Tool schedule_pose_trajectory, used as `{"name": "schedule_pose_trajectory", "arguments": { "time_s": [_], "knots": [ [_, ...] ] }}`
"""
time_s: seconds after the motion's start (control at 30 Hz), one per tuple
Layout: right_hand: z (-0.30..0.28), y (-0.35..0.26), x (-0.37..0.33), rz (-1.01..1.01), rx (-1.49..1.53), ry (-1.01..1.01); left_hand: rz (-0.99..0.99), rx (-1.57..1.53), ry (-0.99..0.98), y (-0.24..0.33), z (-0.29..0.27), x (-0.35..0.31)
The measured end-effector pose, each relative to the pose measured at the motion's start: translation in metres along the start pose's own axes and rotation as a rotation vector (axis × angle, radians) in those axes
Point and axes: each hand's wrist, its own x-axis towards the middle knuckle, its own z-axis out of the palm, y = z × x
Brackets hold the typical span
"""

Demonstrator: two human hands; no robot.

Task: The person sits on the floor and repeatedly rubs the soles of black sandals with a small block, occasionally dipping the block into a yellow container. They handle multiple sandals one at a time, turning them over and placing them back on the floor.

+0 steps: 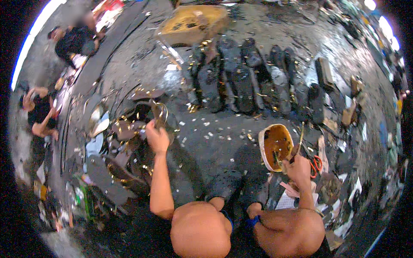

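Left hand (157, 136): fingers narrow, pinched on a looped strap (161, 112), which sits ahead of the knees, left of centre; I can't make out whether it is joined to the dark pieces (122, 129) beside it. Right hand (297, 167): fingers curled round a slim tool (300, 136), its light end pointing up and away; whether its other end is in the amber contents, I can't tell.

Pose: left forearm (160, 185) nearly upright in my view, reaching forward; right arm bent over the right knee (290, 232), hand at the near right edge of the tub (262, 150).

Count: one tub, one pair of orange-handled scissors (316, 166) just right of the hand, one shallow yellow tray (165, 36) at the far side. Dark soles (245, 86) in rows, overlapping; I can't number them.
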Motion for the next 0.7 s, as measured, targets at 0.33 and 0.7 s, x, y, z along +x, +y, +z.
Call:
{"name": "schedule_pose_trajectory", "arguments": {
  "time_s": [0.33,0.7],
  "knots": [
    [0.005,0.017,-0.043,0.084,-0.017,-0.184,0.046,-0.045,-0.72,0.061,-0.077,-0.215],
    [-0.037,-0.006,-0.026,0.142,1.919,-0.159,0.365,-0.34,-1.079,0.1,0.015,-0.19]
  ]
}}
